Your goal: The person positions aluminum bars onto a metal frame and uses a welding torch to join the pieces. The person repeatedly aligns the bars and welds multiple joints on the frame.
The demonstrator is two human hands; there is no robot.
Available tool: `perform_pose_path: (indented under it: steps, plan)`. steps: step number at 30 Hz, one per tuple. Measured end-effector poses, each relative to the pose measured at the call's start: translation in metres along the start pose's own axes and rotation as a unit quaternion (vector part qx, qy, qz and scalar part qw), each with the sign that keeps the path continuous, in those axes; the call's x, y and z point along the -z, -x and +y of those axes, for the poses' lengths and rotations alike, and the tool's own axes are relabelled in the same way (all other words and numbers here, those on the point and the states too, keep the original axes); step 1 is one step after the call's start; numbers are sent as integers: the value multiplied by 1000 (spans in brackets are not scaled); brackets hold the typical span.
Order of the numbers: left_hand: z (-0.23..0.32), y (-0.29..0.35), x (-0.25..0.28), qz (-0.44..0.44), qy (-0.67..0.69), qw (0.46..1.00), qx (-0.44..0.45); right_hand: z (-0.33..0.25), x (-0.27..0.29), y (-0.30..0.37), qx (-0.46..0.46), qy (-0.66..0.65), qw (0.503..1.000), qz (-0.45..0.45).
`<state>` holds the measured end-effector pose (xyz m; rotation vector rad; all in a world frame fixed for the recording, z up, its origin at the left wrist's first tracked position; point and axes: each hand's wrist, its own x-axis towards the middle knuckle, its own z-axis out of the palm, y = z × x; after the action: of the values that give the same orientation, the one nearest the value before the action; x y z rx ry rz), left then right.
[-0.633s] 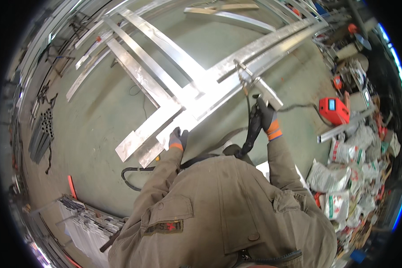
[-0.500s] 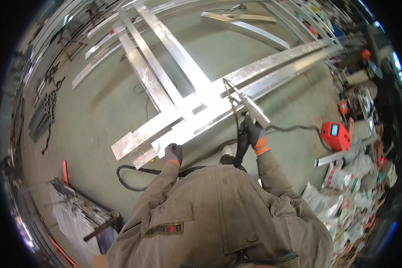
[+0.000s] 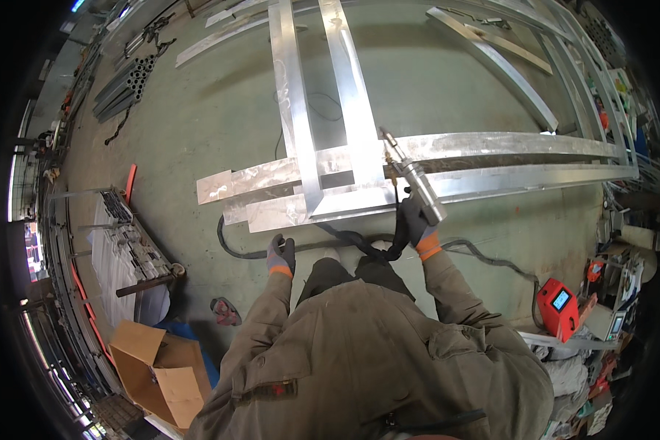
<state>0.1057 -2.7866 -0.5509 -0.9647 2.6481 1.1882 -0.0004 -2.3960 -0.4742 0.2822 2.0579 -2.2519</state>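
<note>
My right hand (image 3: 416,221), in a grey glove with an orange cuff, is wrapped round a silver welding gun (image 3: 422,188). The gun's narrow nozzle points up and left over a metal frame (image 3: 359,196) of long rectangular bars. Two crossbars (image 3: 348,88) run away from me and meet the near bars at the joint beside the gun. A thick black cable (image 3: 400,231) hangs by my right hand. My left hand (image 3: 280,255), gloved alike, hovers just short of the frame's near left end. Its fingers are loosely bent and apart, holding nothing.
The cable (image 3: 253,255) loops along the floor below the frame. At right stands a red box (image 3: 557,308) with a small screen. An open cardboard box (image 3: 161,370) and a stack of metal strips (image 3: 128,246) are at left. Bundled tubes (image 3: 128,88) lie farther off.
My left hand has come off the frame's near edge. The view has turned, so the frame lies at another angle. Strong glare on the joint has faded. The welding gun stays in my right hand.
</note>
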Motion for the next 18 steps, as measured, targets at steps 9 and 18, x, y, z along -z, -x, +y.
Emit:
perform_pose_path:
  steps: [9,18]
  plan:
    - [85,-59,-28,2,22,999,-26,36,60,-92,-73,45,990,108]
    - [155,-147,-88,-18,-55,996,-65,43,61,-93,9,103,989,105]
